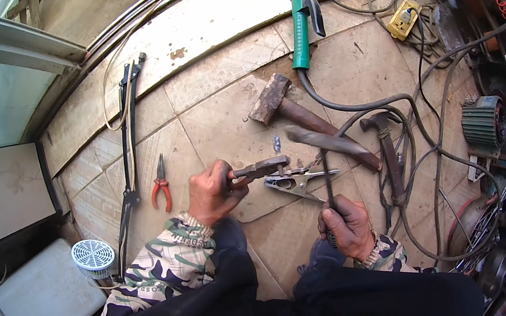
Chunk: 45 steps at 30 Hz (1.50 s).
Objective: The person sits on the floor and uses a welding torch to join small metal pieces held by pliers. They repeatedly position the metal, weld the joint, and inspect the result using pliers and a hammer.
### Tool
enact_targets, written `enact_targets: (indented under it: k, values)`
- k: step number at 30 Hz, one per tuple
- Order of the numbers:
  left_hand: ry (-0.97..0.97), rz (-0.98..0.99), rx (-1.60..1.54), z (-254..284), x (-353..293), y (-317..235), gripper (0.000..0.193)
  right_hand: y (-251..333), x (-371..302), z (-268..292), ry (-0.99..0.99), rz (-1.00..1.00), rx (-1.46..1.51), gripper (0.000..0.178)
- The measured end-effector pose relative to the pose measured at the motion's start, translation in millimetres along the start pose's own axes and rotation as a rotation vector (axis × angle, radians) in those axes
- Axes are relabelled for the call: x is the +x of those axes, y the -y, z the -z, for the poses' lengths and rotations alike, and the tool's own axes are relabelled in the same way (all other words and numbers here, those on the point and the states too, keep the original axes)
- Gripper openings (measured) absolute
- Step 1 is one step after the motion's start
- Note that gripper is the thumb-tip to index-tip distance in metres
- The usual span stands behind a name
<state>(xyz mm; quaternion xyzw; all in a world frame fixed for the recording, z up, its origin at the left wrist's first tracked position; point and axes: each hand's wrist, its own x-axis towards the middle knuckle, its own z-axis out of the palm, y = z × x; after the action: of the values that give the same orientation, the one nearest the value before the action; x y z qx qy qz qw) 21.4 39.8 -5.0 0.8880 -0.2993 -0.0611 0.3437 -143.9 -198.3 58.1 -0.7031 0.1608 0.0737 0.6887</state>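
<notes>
My left hand (210, 191) is closed around the handles of dark metal pliers (260, 169), whose jaws point right and seem to grip a small metal piece. My right hand (349, 227) grips the thin handle of a hammer (325, 140); its head is smeared by motion, just right of the pliers' jaws. Below the jaws lies a silver welding ground clamp (297, 184) on the tiles. A small shiny metal piece (277, 144) shows just above the jaws. Behind the blurred head rests a sledgehammer (272, 98) with a wooden handle.
Red-handled needle-nose pliers (162, 189) lie left, beside a folded black metal arm (126, 140). A green electrode holder (300, 34) lies at the back. Cables surround a claw hammer (390, 157) on the right. Farther out are a yellow socket box (404, 19) and a green motor (483, 123).
</notes>
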Motion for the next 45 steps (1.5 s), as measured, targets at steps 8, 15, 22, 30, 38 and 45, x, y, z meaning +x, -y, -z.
enact_targets:
  k: [8, 15, 22, 30, 38, 45]
  values:
    - [-0.123, -0.354, 0.329, 20, 25, 13, 0.022, -12, -10, 4, -0.15, -0.074, 0.175, 0.024]
    - [-0.108, -0.358, 0.396, 30, 30, 13, 0.02, -13, -13, 3, -0.11, -0.071, 0.15, 0.023]
    - [-0.029, -0.152, 0.105, 24, 22, 9, 0.029, -10, -15, 6, -0.195, -0.111, -0.135, 0.014]
    - [0.604, 0.474, -0.998, 27, -11, -2, 0.038, -47, -86, 76, -0.012, 0.192, -1.035, 0.014]
    - [0.715, 0.503, -1.408, 15, -17, -14, 0.034, -61, -93, 69, 0.302, 0.358, -1.236, 0.022]
    - [0.692, 0.7, -1.573, 12, -24, -14, 0.036, -67, -66, 35, 0.388, 0.369, -1.269, 0.019]
